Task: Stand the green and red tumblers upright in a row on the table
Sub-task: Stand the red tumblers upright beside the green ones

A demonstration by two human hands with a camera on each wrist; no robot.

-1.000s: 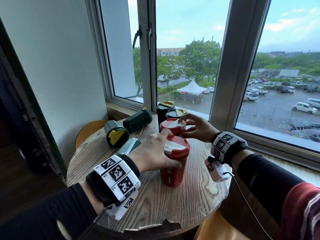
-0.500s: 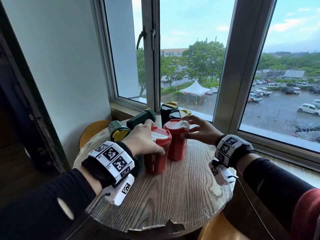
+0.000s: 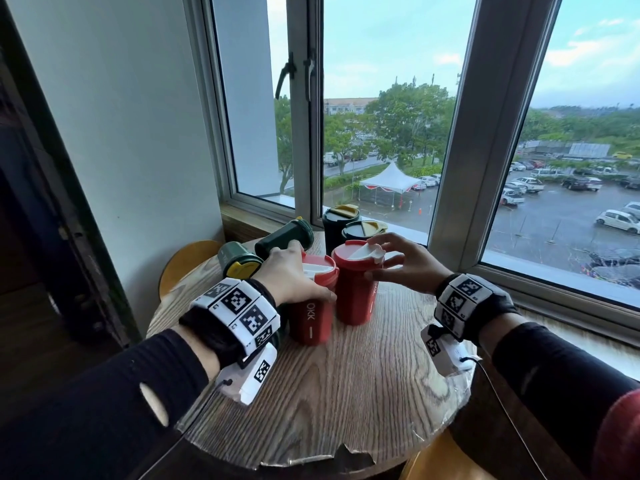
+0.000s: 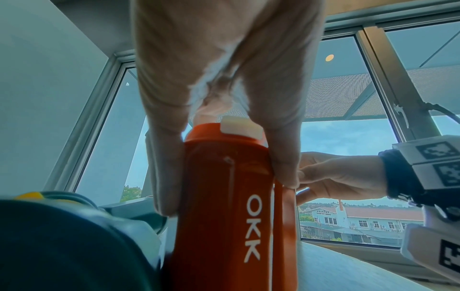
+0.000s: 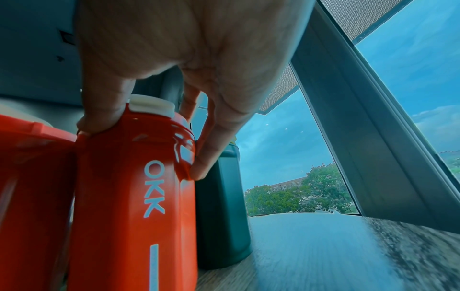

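Note:
Two red tumblers with white lids stand upright side by side on the round wooden table [image 3: 346,393]. My left hand [image 3: 298,277] grips the left red tumbler [image 3: 311,317] from above, near its lid; in the left wrist view thumb and fingers clamp this tumbler [image 4: 224,226]. My right hand [image 3: 388,263] holds the right red tumbler [image 3: 353,296] at its lid, thumb and fingers on opposite sides of it [image 5: 129,196]. Behind them two dark green tumblers [image 3: 337,223] [image 3: 362,232] stand upright. Two more green tumblers [image 3: 285,235] [image 3: 239,263] lie on their sides at the back left.
The window sill [image 3: 249,220] and the window frame [image 3: 460,168] close off the table's far side. A wall stands on the left. A yellow chair back [image 3: 187,261] shows beyond the table's left edge. Bare wood spreads in front of the red tumblers.
My left hand carried its red tumbler from in front of the other red one to that one's left side. The right hand stayed on its tumbler's lid.

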